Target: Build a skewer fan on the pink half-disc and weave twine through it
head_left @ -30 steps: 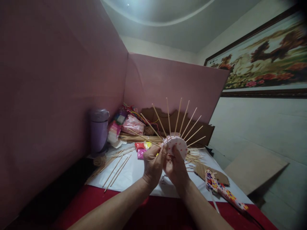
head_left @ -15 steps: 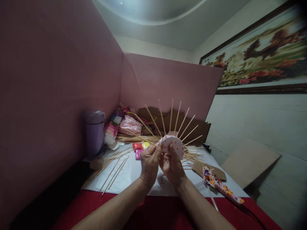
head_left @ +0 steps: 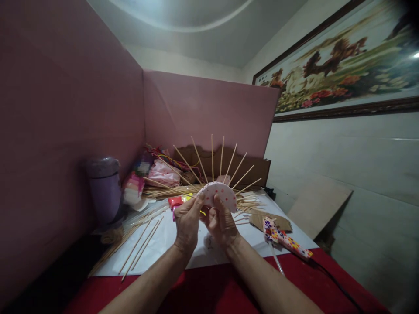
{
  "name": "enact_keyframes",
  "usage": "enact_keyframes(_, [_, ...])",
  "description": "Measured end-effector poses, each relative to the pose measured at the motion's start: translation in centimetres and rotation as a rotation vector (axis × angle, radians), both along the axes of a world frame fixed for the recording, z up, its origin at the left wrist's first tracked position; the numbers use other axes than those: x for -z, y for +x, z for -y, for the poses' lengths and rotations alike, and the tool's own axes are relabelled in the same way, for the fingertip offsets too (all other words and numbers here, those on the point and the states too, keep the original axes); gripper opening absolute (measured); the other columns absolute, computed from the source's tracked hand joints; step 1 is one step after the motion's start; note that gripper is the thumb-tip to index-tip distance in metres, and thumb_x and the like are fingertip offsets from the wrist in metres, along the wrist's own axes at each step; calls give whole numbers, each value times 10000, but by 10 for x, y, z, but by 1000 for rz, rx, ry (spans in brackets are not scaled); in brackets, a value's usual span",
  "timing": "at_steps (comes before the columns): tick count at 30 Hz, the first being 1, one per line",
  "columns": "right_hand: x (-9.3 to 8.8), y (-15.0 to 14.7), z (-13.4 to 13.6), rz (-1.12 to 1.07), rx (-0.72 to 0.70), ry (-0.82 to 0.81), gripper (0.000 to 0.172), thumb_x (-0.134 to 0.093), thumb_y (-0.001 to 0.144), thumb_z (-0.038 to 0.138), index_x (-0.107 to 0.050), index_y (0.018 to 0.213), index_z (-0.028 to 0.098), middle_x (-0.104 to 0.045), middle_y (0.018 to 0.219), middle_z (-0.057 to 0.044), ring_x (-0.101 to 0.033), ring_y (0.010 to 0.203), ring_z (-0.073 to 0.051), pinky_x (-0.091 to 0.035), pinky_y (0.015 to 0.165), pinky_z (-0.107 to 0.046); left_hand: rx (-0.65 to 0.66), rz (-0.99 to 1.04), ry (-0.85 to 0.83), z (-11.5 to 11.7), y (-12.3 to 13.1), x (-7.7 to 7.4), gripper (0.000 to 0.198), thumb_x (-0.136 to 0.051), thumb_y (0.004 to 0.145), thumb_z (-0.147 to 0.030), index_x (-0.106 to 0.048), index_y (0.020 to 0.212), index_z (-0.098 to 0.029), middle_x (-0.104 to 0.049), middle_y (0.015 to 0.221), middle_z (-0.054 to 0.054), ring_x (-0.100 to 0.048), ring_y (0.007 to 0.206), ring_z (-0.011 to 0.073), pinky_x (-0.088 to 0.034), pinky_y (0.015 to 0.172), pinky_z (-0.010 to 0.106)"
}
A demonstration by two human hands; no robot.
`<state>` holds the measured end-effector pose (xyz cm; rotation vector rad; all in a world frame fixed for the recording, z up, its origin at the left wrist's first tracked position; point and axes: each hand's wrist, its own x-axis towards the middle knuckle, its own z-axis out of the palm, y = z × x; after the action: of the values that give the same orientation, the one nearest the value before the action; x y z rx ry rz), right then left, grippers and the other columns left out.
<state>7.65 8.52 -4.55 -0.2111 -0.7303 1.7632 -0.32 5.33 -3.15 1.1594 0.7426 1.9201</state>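
Note:
Both my hands hold up a round white disc with pink dots above the table. Several thin bamboo sticks fan out from its upper edge like spokes. My left hand pinches the disc's left rim with thumb and fingers. My right hand grips its lower edge from below, fingers curled. The disc's underside is hidden by my fingers.
A white sheet covers the red table. Loose bamboo sticks lie at left, more pile behind. A purple cup, small colour packets, cardboard pieces and a flower-patterned glue gun sit around. Pink boards wall the left and back.
The view swung right, so everything shifted left in the frame. My hands keep the same hold on the disc, which sits a little lower.

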Motion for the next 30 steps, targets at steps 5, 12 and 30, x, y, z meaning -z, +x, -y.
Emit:
enact_keyframes(5, [-2,0,4,28,-26,31,434,-784,624,459,-673,943,185,-715,833,-25,-630,824,-199,-502,650,-290,-11,-3,-1,-1,0,0,250,-661,757,-393,-738,763,-156,-643,650,4,-529,614,117,-432,621,235])
enact_keyframes(12, [3,0,1,-22,-8,10,402,-756,667,454,-681,951,179,-716,886,-26,-600,704,-144,-467,601,-254,-60,-84,1,8,0,-3,278,-648,762,-414,-720,702,-152,-580,579,-16,-484,577,109,-392,548,215])
enact_keyframes(30, [2,-1,0,36,132,-2,367,-781,626,453,-708,883,201,-720,815,-7,-589,725,-168,-448,610,-271,151,223,-126,-5,0,-1,259,-707,703,-385,-703,679,-127,-653,639,18,-517,533,90,-401,531,214])
